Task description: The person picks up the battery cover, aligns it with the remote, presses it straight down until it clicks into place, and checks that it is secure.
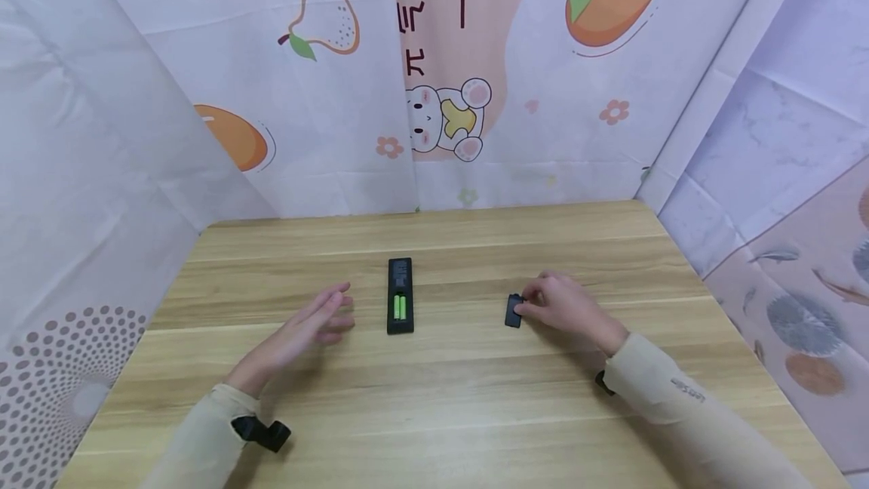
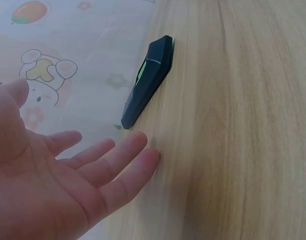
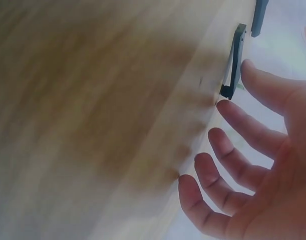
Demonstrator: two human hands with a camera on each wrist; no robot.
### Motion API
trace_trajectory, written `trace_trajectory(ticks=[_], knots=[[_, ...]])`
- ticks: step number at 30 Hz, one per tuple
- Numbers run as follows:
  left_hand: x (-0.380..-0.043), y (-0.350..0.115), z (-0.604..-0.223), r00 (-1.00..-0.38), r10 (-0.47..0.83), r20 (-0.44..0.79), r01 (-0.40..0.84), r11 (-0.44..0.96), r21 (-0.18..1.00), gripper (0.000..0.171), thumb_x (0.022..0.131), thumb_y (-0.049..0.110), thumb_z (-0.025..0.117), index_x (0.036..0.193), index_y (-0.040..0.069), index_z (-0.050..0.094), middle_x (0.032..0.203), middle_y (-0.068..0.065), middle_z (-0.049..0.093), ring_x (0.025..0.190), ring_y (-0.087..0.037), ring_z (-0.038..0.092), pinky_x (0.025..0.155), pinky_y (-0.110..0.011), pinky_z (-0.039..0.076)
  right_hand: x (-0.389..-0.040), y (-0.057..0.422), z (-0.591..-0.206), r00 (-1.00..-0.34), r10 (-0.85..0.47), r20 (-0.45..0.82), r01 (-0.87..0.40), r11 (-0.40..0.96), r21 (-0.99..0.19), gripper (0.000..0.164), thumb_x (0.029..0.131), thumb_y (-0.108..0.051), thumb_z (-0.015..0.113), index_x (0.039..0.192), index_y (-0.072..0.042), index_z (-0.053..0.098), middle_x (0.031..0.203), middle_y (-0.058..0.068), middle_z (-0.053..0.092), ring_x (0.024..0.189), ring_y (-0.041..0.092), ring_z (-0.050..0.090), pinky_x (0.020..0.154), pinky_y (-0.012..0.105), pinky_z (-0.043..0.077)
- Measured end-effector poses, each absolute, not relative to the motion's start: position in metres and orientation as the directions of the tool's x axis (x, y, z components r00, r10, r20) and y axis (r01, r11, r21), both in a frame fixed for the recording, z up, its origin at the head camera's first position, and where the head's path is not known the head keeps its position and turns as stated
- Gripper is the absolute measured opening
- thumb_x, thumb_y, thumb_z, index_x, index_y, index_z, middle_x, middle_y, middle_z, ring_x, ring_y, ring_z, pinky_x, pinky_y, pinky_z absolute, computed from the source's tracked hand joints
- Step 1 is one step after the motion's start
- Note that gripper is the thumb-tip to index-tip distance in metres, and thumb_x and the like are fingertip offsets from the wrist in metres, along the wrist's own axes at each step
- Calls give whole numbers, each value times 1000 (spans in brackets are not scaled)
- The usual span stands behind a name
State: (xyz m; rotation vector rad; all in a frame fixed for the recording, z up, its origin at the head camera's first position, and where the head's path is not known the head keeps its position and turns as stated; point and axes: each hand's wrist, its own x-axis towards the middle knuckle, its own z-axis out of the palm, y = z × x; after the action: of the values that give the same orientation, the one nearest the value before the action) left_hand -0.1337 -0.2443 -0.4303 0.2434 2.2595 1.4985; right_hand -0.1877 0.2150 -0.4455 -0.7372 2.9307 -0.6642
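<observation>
A black remote control (image 1: 400,323) lies back side up on the table, its battery compartment uncovered. Two green batteries (image 1: 400,307) sit side by side in it. To its left, my left hand (image 1: 315,327) is held with fingers extended and apart, holding nothing; its palm shows in the left wrist view. Right of the remote is a small black battery cover (image 1: 512,312). My right hand (image 1: 563,306) has thumb and index finger at the cover's right edge and far end, pinching it close to the tabletop. In the right wrist view the cover (image 3: 236,60) shows edge-on.
The wood-grain table (image 1: 434,413) ends at the back against a printed white curtain (image 1: 326,112). More fabric hangs along the left and right sides. Each sleeve has a black wrist device (image 1: 261,432) strapped to it.
</observation>
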Motion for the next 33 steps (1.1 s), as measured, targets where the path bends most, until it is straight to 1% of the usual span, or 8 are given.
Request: trace_trajectory(ticks=[6, 11, 12, 21, 27, 29, 33], knots=[[-135, -243, -432, -900, 358, -247, -86, 411, 908, 66, 110, 53, 25, 163, 14, 15, 159, -21, 32, 132, -41, 51, 107, -56, 44, -190, 210, -445, -899, -435, 54, -420, 817, -396, 24, 89, -32, 80, 94, -9, 77, 91, 2, 67, 81, 17, 59, 74, 40, 51], [-136, -241, -432, -901, 353, -251, -92, 411, 907, 67, 110, 53, 27, 163, 14, 16, 159, -21, 33, 132, -40, 52, 107, -55, 44, -192, 208, -446, -899, -437, 39, -415, 819, -397, 23, 89, -30, 81, 95, -8, 76, 91, 1, 67, 81, 17, 58, 75, 39, 51], [-137, -240, -432, -902, 347, -257, -97, 416, 904, 67, 109, 54, 27, 163, 16, 16, 159, -20, 33, 132, -39, 53, 107, -55, 44, -193, 208, -447, -901, -433, 31, -407, 819, -403, 23, 89, -29, 81, 95, -8, 76, 91, 1, 67, 81, 17, 57, 74, 39, 50], [-139, -236, -432, -901, 342, -267, -108, 419, 902, 66, 109, 55, 30, 162, 17, 18, 158, -21, 35, 130, -38, 55, 107, -53, 45, -196, 206, -446, -913, -407, -33, -346, 814, -467, 20, 93, -26, 77, 95, -7, 73, 85, 0, 67, 74, 15, 55, 70, 36, 50], [-141, -233, -431, -898, 337, -282, -112, 444, 889, 67, 108, 56, 34, 162, 19, 20, 156, -21, 39, 127, -36, 57, 108, -58, 42, -197, 207, -448, -913, -406, -35, -328, 785, -525, 18, 93, -24, 77, 92, -9, 69, 81, -1, 63, 68, 13, 52, 63, 30, 46], [-143, -230, -431, -899, 334, -284, -119, 438, 891, 68, 107, 55, 37, 162, 18, 21, 155, -21, 40, 127, -36, 57, 107, -56, 44, -197, 208, -448, -907, -419, -37, -329, 762, -558, 17, 93, -24, 76, 91, -10, 66, 78, -2, 60, 66, 12, 51, 61, 28, 45], [-150, -225, -432, -897, 332, -291, -137, 416, 899, 69, 107, 52, 43, 161, 16, 23, 153, -21, 39, 128, -37, 56, 100, -48, 52, -197, 209, -449, -888, -457, -40, -338, 710, -618, 17, 95, -22, 75, 90, -12, 62, 76, -3, 57, 62, 11, 50, 56, 25, 43]])
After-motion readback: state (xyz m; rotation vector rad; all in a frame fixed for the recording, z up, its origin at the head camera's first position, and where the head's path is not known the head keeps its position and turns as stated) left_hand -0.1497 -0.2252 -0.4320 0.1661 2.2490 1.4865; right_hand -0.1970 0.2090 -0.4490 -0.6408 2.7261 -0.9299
